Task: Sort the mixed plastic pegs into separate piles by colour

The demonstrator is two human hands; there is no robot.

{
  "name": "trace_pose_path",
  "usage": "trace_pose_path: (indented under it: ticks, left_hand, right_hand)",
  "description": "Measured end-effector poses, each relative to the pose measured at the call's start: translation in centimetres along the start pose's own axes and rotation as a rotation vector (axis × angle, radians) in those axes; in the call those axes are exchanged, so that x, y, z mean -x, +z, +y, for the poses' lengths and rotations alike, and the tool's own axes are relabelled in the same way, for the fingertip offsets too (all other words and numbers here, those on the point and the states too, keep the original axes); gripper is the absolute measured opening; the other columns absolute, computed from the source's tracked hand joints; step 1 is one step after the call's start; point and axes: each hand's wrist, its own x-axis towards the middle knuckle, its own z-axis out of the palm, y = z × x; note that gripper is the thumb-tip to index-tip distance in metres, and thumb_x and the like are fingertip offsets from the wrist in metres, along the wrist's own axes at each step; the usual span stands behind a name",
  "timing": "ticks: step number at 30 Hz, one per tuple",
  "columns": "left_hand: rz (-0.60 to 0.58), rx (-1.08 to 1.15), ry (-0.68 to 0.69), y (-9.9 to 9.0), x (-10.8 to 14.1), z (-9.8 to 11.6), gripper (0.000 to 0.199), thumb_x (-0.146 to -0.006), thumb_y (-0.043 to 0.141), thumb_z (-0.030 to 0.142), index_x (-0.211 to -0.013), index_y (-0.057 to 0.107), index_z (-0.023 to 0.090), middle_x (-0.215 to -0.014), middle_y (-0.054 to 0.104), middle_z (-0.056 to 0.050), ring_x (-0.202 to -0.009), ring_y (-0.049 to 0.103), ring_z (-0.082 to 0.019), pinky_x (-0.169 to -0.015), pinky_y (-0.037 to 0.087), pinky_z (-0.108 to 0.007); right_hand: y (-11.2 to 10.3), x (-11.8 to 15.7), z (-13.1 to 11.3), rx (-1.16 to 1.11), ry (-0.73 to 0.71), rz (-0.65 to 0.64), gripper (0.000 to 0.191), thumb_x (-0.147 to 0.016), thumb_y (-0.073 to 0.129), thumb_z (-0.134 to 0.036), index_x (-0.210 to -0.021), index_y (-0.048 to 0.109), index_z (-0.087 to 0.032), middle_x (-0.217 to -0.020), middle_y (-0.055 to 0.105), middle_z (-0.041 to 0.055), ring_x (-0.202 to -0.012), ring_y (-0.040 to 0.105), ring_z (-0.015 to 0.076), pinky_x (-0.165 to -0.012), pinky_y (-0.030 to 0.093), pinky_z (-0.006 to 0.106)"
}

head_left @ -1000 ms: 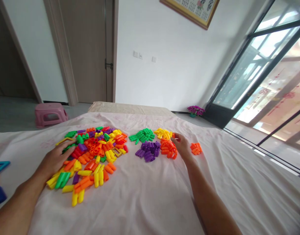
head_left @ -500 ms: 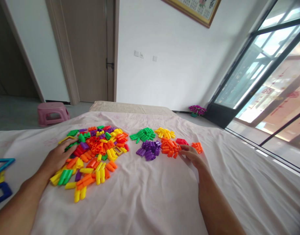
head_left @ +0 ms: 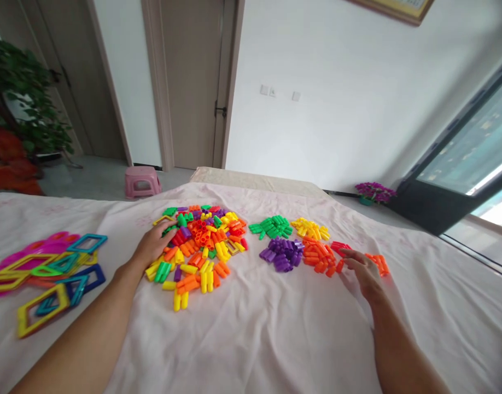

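Observation:
My left hand rests at the left edge of a large mixed pile of plastic tube-shaped building blocks, its fingers stretched over green and red pieces and a yellow frame piece. My right hand is open at the right side of an orange block pile. A single orange block lies close to its fingertips; whether they touch it I cannot tell. Behind those fingers is a small group of red blocks. More orange blocks lie to the right of this hand.
Green blocks, yellow blocks and purple blocks form separate piles mid-table. Magnetic frame tiles and a pink piece lie at the left. A wrinkled pale cloth covers the table. A pink stool stands beyond.
The view has turned left, bringing the frame tiles and a plant into sight. My right hand has shifted slightly right of the orange pile. The left hand stays at the mixed pile.

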Motion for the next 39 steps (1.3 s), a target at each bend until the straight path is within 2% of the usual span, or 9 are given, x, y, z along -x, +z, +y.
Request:
trace_pose_path:
  ticks: [5,8,13,18,22,26,30,34,39]
  left_hand:
    - [-0.004,0.000,0.004,0.0,-0.1,0.0,0.056,-0.089,0.046,0.051,-0.131,0.065,0.019,-0.140,0.061,-0.007,-0.134,0.052,-0.025,-0.114,0.038,-0.036]
    - [-0.006,-0.010,0.003,0.0,-0.1,-0.1,0.057,-0.089,0.046,0.051,-0.131,0.065,0.018,-0.140,0.061,-0.008,-0.133,0.053,-0.025,-0.114,0.038,-0.036]
    - [-0.003,-0.011,0.015,0.0,-0.1,0.0,0.058,-0.089,0.045,0.052,-0.131,0.065,0.017,-0.142,0.060,-0.009,-0.133,0.052,-0.025,-0.114,0.038,-0.036]
    - [-0.022,-0.027,0.014,-0.1,-0.1,0.1,0.060,-0.089,0.043,0.055,-0.131,0.064,0.018,-0.142,0.059,-0.009,-0.134,0.052,-0.025,-0.116,0.035,-0.038]
    - [-0.044,-0.046,0.000,-0.1,-0.2,-0.4,0.061,-0.089,0.042,0.055,-0.133,0.062,0.016,-0.145,0.057,-0.010,-0.137,0.049,-0.026,-0.118,0.032,-0.038]
    - [-0.050,-0.060,-0.015,0.2,-0.6,-1.5,0.059,-0.090,0.042,0.055,-0.132,0.062,0.019,-0.148,0.054,-0.007,-0.137,0.049,-0.026,-0.118,0.031,-0.040]
    - [-0.061,-0.083,-0.027,0.3,-0.8,-1.9,0.059,-0.089,0.042,0.057,-0.132,0.061,0.020,-0.149,0.054,-0.007,-0.137,0.048,-0.025,-0.118,0.031,-0.040]
    - [-0.060,-0.098,-0.044,0.3,-0.7,-1.7,0.060,-0.089,0.042,0.055,-0.133,0.061,0.020,-0.149,0.053,-0.007,-0.138,0.048,-0.025,-0.118,0.032,-0.039]
    - [-0.044,-0.095,-0.051,0.5,-0.8,-1.9,0.059,-0.088,0.043,0.057,-0.133,0.061,0.022,-0.149,0.054,-0.006,-0.136,0.050,-0.027,-0.117,0.033,-0.042]
  right_hand:
    - [3.8,2.5,-6.1,-0.002,-0.293,0.051,0.028,-0.076,0.064,-0.036,-0.094,0.073,-0.016,-0.081,0.069,0.0069,-0.068,0.059,0.0187,-0.066,0.048,0.032]
    - [7.7,6.6,-12.0,-0.019,-0.545,-0.255,0.019,-0.087,0.059,-0.032,-0.092,0.072,-0.019,-0.084,0.068,0.0058,-0.072,0.060,0.0176,-0.069,0.049,0.031]
    - [13.8,13.9,-19.4,-0.005,-0.786,-0.727,0.028,-0.097,0.050,-0.024,-0.120,0.065,-0.022,-0.112,0.066,0.0090,-0.093,0.064,0.0180,-0.081,0.051,0.030]
    - [17.5,16.7,-21.6,0.416,-0.873,-0.776,0.036,-0.096,0.058,-0.038,-0.129,0.061,-0.025,-0.114,0.065,0.0093,-0.103,0.059,0.0233,-0.087,0.048,0.034]
    - [18.6,17.1,-21.2,0.509,-0.892,-0.750,0.027,-0.100,0.052,-0.035,-0.123,0.063,-0.025,-0.108,0.065,0.0074,-0.099,0.058,0.0220,-0.084,0.047,0.032]
    - [17.0,16.0,-20.6,0.352,-0.835,-0.740,0.024,-0.101,0.048,-0.031,-0.114,0.065,-0.020,-0.103,0.068,0.0064,-0.096,0.060,0.0184,-0.084,0.047,0.027]
    - [13.1,11.7,-18.5,0.145,-0.620,-0.491,0.023,-0.100,0.048,-0.030,-0.100,0.067,-0.019,-0.096,0.069,0.0049,-0.089,0.062,0.0171,-0.081,0.047,0.027]
    - [7.3,5.5,-13.1,0.060,-0.289,-0.205,0.032,-0.094,0.049,-0.039,-0.106,0.068,-0.017,-0.082,0.069,0.0026,-0.074,0.063,0.0173,-0.070,0.048,0.029]
    - [-1.7,0.5,-4.8,0.335,-0.044,0.036,0.035,-0.083,0.054,-0.037,-0.105,0.072,-0.016,-0.084,0.072,0.0056,-0.074,0.064,0.0191,-0.066,0.047,0.028]
